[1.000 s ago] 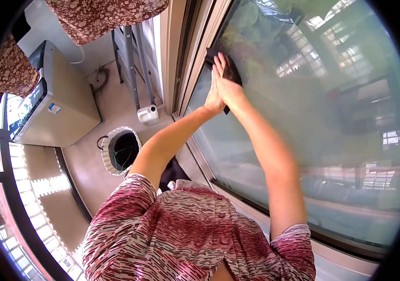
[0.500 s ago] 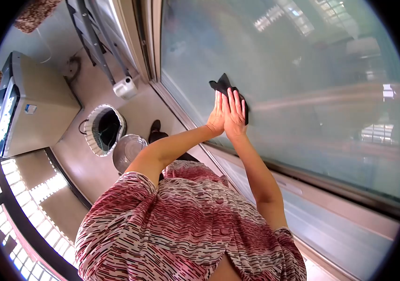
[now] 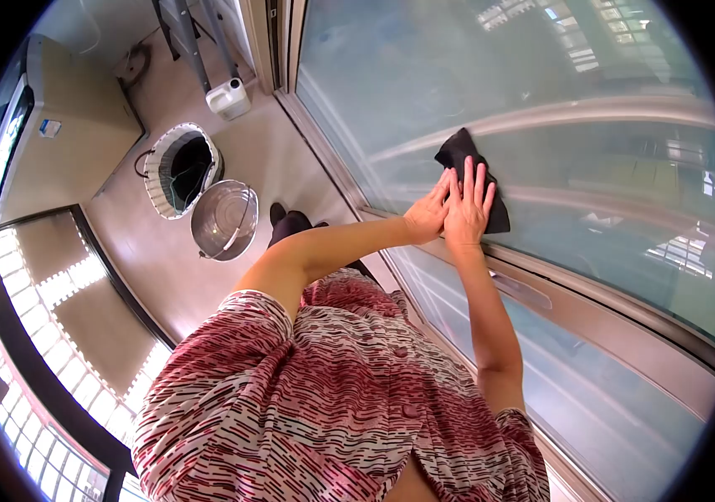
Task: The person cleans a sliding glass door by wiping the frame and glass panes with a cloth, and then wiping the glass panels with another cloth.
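Observation:
A black cloth (image 3: 484, 188) lies against the large glass pane (image 3: 575, 151), near the pane's lower frame. My right hand (image 3: 468, 209) presses flat on the cloth, open, its fingers stretched and spread. Beside it and touching it, my left hand (image 3: 428, 213) lies open with straight fingers, tips at the cloth's left edge. The cloth's upper end shows above the fingertips and its lower corner sticks out to the right of my right hand.
Below the pane runs a metal window frame (image 3: 625, 322) with a recessed handle. On the floor at left are a metal bucket (image 3: 228, 222), a striped basket (image 3: 156, 171) with dark contents, a white jug (image 3: 228, 99) and ladder legs (image 3: 186, 42). A beige cabinet (image 3: 77, 125) stands farther left.
My hands and the cloth have moved right across the glass. My right fingers are spread wider now. The view has shifted, showing more of the metal bucket.

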A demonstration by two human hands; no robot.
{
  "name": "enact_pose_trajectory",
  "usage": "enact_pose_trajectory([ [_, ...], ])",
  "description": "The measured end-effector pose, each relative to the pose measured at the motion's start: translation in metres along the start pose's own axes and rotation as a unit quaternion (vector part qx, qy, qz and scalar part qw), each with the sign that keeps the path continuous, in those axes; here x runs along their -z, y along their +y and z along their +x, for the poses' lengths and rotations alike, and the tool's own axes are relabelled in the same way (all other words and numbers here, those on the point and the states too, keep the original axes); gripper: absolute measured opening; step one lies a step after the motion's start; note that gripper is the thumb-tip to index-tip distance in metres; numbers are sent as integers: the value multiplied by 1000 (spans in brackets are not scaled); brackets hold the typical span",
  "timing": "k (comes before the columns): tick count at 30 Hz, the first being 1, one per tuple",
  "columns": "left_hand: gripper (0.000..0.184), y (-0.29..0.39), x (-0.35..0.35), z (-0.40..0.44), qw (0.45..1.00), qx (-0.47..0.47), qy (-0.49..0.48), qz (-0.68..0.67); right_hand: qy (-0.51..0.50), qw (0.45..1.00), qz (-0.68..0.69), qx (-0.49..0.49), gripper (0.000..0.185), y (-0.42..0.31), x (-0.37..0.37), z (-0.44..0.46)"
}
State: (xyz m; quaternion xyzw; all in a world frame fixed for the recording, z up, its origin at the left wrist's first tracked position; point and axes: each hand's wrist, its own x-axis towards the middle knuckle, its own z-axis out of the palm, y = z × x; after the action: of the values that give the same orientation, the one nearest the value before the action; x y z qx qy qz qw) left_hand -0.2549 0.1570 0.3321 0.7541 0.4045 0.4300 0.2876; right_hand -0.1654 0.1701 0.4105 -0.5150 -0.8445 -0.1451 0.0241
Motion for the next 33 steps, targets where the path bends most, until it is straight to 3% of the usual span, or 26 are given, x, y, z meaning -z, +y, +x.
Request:
enact_pose_trajectory([
  [7,77,-28,-18,-28,977,138,-77,-143,-117,984,-94,91,45,1,-35,1],
  [10,72,-53,-27,-40,958,189,-95,-195,-223,939,-210,157,46,-1,-54,1],
  [15,62,-92,-53,-68,918,294,-136,-227,-296,901,-218,230,41,-10,-100,-1],
  [18,59,-95,-67,-76,869,359,-146,-308,-338,864,-241,287,40,3,-124,-13],
  [19,61,-93,-64,-77,762,451,-110,-451,-326,848,-267,321,41,5,-132,-14],
  [20,64,-87,-60,-79,623,524,-72,-577,-337,812,-315,357,43,8,-137,-17],
  [21,64,-93,-68,-85,616,528,-67,-581,-347,772,-359,393,45,6,-149,-17],
  [22,68,-102,-77,-86,583,536,-28,-610,-348,769,-357,400,45,-3,-157,-12],
  [24,73,-97,-84,-80,544,539,10,-643,-426,568,-461,533,50,-10,-148,-7],
  [27,82,-125,-101,-80,529,519,4,-671,-396,518,-472,593,55,2,-226,-37],
  [29,88,-145,-137,-84,505,531,23,-680,-396,525,-463,595,60,-9,-255,-42],
  [30,93,-157,-150,-88,518,516,31,-682,-262,630,-435,588,56,15,-296,-67],
  [33,91,-176,-168,-100,519,559,107,-638,-411,584,-411,566,64,-12,-331,-66],
])
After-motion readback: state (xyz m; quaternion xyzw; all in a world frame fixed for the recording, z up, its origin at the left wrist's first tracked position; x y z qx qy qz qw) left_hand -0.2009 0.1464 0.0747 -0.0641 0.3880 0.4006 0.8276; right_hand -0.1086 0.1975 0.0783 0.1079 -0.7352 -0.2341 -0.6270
